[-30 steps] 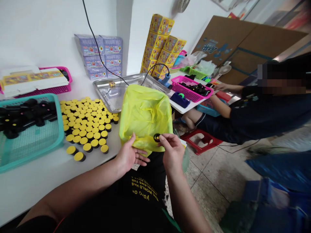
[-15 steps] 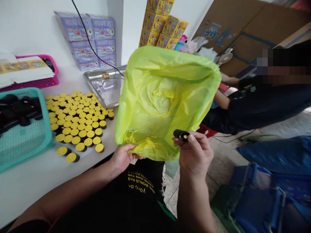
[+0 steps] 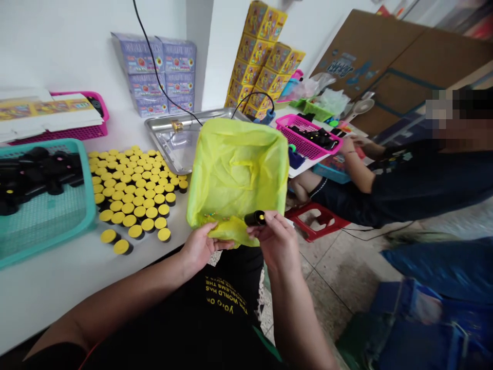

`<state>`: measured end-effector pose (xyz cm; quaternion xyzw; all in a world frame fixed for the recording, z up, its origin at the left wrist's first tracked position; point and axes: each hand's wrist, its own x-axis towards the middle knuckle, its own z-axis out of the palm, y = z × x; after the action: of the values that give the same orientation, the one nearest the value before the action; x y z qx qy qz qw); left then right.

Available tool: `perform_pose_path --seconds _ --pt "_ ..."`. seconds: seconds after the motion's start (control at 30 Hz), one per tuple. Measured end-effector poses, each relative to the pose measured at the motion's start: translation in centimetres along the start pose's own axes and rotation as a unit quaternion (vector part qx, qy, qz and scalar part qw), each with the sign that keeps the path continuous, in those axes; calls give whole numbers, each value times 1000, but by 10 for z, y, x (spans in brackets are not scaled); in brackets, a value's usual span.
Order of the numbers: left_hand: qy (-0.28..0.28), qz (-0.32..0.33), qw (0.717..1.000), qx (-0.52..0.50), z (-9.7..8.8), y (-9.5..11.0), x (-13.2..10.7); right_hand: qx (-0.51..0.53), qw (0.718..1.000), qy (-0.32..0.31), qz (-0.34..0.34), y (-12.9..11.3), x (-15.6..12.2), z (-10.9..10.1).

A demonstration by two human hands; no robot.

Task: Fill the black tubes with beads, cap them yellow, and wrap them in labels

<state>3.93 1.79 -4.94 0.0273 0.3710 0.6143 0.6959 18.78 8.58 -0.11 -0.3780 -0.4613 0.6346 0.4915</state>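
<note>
My left hand (image 3: 200,247) grips the lower edge of a translucent yellow-green plastic bag (image 3: 238,174), which hangs open with its mouth toward me. My right hand (image 3: 276,240) pinches a small black cylinder with a yellow end (image 3: 254,218), held just above the bag's front edge. A few tiny coloured beads (image 3: 210,218) show inside the bag near the bottom. To the left, many more yellow-capped black cylinders (image 3: 134,198) stand in a dense group on the white table (image 3: 46,280), beyond my left hand's reach of touch.
A teal basket (image 3: 46,198) holds black parts, with a pink basket (image 3: 77,131) behind it. A steel tray (image 3: 173,141) stands behind the bag, below stacked boxes (image 3: 154,72). A seated co-worker (image 3: 404,190) has a hand at another pink basket (image 3: 308,136).
The bag has dropped and moved away from my head since half a second ago, after rising from its lower position before that. My right hand has come closer to the bag, still holding the cylinder.
</note>
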Motion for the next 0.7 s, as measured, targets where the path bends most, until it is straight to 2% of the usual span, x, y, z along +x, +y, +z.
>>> perform_pose_path --seconds 0.1,0.17,0.3,0.33,0.4,0.43,0.47,0.53,0.57,0.63,0.7 --pt "-56 3 998 33 5 6 2 19 999 -31 1 3 -5 8" --pt "-83 -21 995 56 4 6 0 17 999 -30 -4 7 -9 12" --pt "-101 -83 985 116 -4 1 -21 -6 1000 -12 0 18 -15 13" --pt "-101 -68 982 146 -7 0 -29 -16 1000 -14 1 20 -17 14" --pt "-80 32 970 225 -13 -1 -47 -41 999 -32 7 25 -20 19" --pt "-62 113 954 270 -16 0 -55 -60 997 -48 12 28 -22 23" --pt "-43 202 926 317 -20 2 -62 -82 994 -69 20 30 -25 27" --pt "-16 357 839 411 -30 8 -73 -125 984 -122 41 36 -30 37" --pt "-2 406 795 452 -36 11 -77 -142 977 -148 50 40 -33 43" --pt "38 448 732 512 -48 17 -83 -174 963 -199 57 48 -38 55" --pt "82 446 709 541 -61 20 -87 -211 946 -243 39 55 -41 67"
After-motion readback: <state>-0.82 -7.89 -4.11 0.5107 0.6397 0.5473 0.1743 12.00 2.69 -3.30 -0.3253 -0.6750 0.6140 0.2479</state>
